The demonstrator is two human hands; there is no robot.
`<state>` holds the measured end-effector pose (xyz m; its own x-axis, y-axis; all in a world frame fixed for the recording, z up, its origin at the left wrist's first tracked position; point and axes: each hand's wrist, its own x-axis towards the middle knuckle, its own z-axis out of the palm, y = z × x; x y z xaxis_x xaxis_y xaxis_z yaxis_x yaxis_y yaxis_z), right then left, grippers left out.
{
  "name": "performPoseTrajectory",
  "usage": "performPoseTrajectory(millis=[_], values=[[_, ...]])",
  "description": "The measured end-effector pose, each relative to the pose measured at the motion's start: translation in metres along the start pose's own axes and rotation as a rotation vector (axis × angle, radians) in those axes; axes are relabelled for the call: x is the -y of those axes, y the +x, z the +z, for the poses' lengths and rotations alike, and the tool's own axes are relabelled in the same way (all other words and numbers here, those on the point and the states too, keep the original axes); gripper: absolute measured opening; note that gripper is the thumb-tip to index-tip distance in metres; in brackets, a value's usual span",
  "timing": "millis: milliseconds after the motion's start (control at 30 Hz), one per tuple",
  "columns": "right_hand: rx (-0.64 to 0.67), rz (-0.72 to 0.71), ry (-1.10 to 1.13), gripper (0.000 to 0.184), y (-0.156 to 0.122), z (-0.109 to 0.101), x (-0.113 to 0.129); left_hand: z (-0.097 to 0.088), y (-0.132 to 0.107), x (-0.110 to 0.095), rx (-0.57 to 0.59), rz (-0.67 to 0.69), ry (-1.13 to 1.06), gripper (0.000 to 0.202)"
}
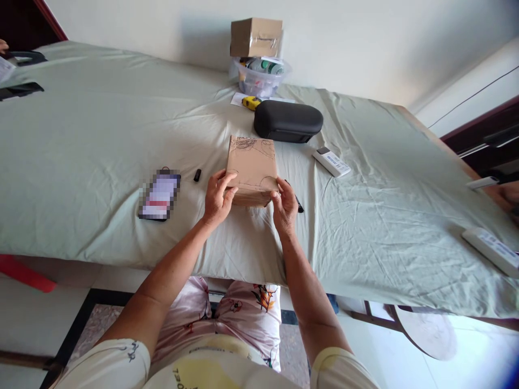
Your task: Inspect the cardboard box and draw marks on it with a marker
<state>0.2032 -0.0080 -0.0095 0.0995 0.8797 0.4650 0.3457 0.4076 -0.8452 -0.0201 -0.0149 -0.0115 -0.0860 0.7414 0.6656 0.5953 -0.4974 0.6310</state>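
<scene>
A brown cardboard box (252, 165) with pen scribbles on its top sits on the cloth-covered table in front of me. My left hand (219, 195) grips its near left corner, fingers on the side and top edge, thumb at the front. At the near right corner my right hand (285, 202) holds the box the same way. A dark object (300, 206) lies partly hidden behind my right hand; its kind does not show. Left of the box lie a small black stick-shaped item (197, 175) and a phone (160, 195) with a blurred-out screen.
Behind the box are a black hard case (288, 120), a yellow tape measure (252, 102) and a plastic basket (261, 84) of bottles with another cardboard box (256, 38) above. White power banks (331, 162) lie to the right. A person's hand (3, 46) shows far left.
</scene>
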Motion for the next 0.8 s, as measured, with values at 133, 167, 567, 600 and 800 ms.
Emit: performPoseTrajectory(millis=[133, 167, 567, 600, 800], values=[[0.056, 0.005, 0.042, 0.067, 0.006, -0.007, -0.01, -0.007, 0.005, 0.007, 0.043, 0.023, -0.028, 0.039], [0.07, -0.001, 0.041, 0.068, 0.007, -0.009, -0.013, -0.009, 0.007, 0.008, 0.056, 0.018, -0.027, 0.037], [0.212, 0.059, -0.001, 0.08, 0.007, -0.017, -0.036, -0.016, 0.013, 0.019, 0.139, 0.027, -0.122, 0.036], [0.233, 0.066, -0.059, 0.078, 0.007, -0.017, -0.036, -0.015, 0.012, 0.02, 0.131, 0.033, -0.141, 0.038], [0.291, 0.057, -0.44, 0.033, 0.007, -0.017, -0.032, -0.011, 0.01, 0.023, 0.115, 0.045, -0.18, 0.046]])
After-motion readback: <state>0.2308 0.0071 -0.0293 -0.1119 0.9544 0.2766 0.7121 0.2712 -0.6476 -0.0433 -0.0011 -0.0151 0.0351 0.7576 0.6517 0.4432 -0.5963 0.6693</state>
